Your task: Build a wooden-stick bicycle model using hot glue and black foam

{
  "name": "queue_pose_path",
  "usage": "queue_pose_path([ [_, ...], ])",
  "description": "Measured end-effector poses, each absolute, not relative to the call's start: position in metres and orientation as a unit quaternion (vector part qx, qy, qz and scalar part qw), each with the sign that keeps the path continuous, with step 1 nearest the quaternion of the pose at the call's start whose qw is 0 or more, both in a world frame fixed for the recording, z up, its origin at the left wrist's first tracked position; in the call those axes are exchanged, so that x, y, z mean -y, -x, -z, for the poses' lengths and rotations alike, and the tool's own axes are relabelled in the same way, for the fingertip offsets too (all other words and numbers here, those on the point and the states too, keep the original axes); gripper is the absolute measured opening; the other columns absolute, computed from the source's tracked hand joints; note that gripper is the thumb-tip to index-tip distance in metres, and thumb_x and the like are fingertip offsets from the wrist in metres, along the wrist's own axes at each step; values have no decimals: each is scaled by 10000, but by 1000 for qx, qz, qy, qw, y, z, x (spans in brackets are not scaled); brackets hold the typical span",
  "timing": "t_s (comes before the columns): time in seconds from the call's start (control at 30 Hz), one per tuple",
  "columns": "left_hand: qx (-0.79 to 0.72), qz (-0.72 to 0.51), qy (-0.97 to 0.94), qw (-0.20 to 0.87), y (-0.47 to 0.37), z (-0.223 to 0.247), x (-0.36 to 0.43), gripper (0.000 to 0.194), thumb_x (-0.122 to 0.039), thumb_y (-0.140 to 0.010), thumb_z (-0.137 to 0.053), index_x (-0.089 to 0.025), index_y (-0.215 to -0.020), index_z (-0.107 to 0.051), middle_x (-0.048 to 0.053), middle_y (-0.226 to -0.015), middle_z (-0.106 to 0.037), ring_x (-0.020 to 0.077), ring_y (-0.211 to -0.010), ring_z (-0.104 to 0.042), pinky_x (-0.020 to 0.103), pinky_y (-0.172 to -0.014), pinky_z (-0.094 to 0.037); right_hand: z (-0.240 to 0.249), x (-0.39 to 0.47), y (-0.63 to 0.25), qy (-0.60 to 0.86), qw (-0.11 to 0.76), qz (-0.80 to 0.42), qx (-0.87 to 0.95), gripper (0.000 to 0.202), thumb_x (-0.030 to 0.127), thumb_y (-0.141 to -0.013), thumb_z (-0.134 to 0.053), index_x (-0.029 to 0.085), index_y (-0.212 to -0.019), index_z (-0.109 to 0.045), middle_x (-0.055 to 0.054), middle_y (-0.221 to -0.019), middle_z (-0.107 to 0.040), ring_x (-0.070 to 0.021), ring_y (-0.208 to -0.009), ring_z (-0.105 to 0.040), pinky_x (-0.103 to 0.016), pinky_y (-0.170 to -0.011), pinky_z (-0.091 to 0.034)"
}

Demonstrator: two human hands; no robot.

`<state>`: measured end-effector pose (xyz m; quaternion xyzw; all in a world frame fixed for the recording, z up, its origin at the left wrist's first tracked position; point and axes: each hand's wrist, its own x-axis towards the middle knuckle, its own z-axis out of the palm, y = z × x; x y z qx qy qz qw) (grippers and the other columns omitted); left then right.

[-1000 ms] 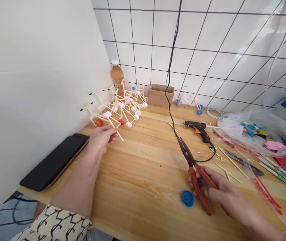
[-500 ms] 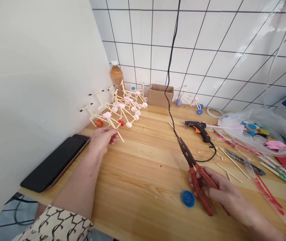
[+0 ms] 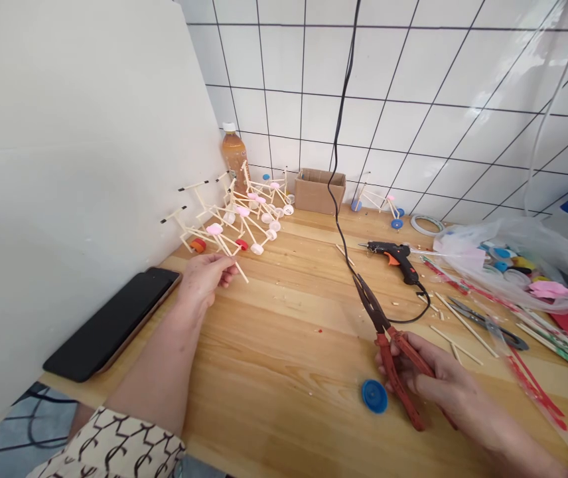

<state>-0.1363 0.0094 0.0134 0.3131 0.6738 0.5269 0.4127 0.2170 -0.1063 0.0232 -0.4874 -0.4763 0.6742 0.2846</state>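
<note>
While the wooden table [image 3: 274,358] bears stick models [image 3: 214,229] at its back left, the right hand [image 3: 438,372] has fingers wrapped round pliers [image 3: 374,312] beside a blue cap [image 3: 374,396], and the left hand [image 3: 207,275] pinches a thin stick [image 3: 242,273] by the models; moving it would probably call for a light grip.

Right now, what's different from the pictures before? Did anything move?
Nothing has visibly changed; the whole view just shifted a tiny bit. The left hand still pinches the thin stick, the right hand still holds the red-handled pliers, and the blue cap lies where it was.
</note>
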Motion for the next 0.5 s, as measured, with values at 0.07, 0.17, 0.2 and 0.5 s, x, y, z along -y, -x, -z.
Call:
queue_pose_path([
  [0.07, -671, -529, -317, 412, 137, -11, -10, 136, -212, -531, -651, -128, -506, -547, -2, -450, -552, 60, -362, -428, 169, -343, -290, -22, 106, -218, 484, 285, -677, 475, 307, 174, -672, -534, 200, -978, -533, -60, -911, -577, -207, -850, -558, -356, -764, -466],
  [0.17, -670, -528, -319, 413, 136, -11, -9, 133, -211, -530, -654, -131, -515, -548, -4, -454, -556, 61, -365, -431, 172, -347, -293, -20, 106, -219, 481, 286, -679, 476, 298, 174, -685, -535, 203, -982, -530, -57, -917, -574, -205, -862, -555, -353, -771, -464],
  [0.2, -670, -527, -319, 414, 135, -11, -9, 133, -210, -529, -654, -132, -515, -547, -4, -453, -556, 62, -366, -432, 174, -347, -293, -20, 106, -219, 482, 285, -677, 478, 291, 178, -690, -534, 202, -980, -530, -57, -912, -573, -208, -866, -555, -352, -770, -465],
  [0.5, -668, -536, -317, 407, 132, -8, -10, 143, -227, -531, -654, -134, -532, -545, -3, -462, -559, 62, -362, -430, 176, -346, -287, -22, 106, -218, 484, 286, -674, 479, 313, 171, -677, -540, 199, -989, -533, -57, -905, -582, -201, -841, -563, -346, -750, -473],
])
